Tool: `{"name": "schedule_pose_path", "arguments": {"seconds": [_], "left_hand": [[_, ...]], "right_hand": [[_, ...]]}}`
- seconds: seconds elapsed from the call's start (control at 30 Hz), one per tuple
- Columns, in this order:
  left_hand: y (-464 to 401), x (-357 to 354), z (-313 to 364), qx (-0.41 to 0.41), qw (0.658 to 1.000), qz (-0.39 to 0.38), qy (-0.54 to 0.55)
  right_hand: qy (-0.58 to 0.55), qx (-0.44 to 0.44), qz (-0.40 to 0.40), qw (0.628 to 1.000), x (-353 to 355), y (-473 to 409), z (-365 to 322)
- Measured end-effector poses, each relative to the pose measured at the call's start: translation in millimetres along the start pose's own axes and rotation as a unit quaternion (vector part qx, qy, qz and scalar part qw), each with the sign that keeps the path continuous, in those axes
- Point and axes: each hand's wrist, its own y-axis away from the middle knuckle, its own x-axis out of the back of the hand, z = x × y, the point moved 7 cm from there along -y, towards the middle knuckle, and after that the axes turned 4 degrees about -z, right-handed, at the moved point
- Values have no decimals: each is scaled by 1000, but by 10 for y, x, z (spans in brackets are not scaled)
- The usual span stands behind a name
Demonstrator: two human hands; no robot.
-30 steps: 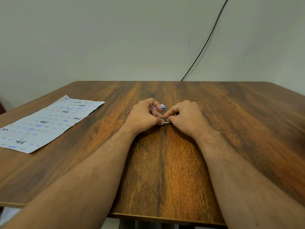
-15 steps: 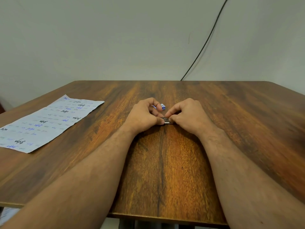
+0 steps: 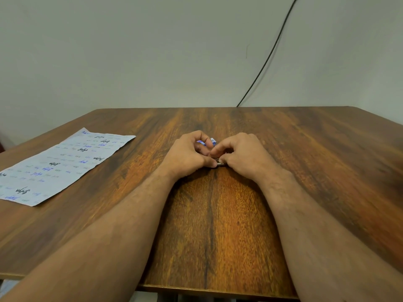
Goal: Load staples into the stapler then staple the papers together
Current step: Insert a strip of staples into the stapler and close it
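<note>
My left hand (image 3: pixel 187 155) and my right hand (image 3: pixel 244 156) meet at the middle of the wooden table (image 3: pixel 218 225), fingertips together. Between the thumbs shows a small silvery metal piece (image 3: pixel 219 164), most likely a strip of staples or the stapler's metal part; both hands pinch it. A small blue and white box (image 3: pixel 212 141) peeks out behind the fingers. The papers (image 3: pixel 58 166), printed with blue and black script, lie flat at the table's left side. The stapler's body is hidden by the hands.
A black cable (image 3: pixel 268 55) runs down the pale wall to the table's far edge. The table's near edge (image 3: pixel 196 289) lies just below my forearms.
The hands have stayed in place; the fingertips shifted slightly closer together around the metal piece.
</note>
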Motion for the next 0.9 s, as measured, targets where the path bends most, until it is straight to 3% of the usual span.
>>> {"name": "schedule_pose_path", "arguments": {"seconds": [0.17,0.37,0.9], "left_hand": [[-4,-7,-6,0,1000,1,8],[19,-15,36,-11,1000,-3,19],[52,-13,123,-65,998,9,-13]], "right_hand": [[11,-16,54,998,62,37,21],[64,-23,19,998,16,28,-12],[3,-2,9,1000,-122,2,-28]]}}
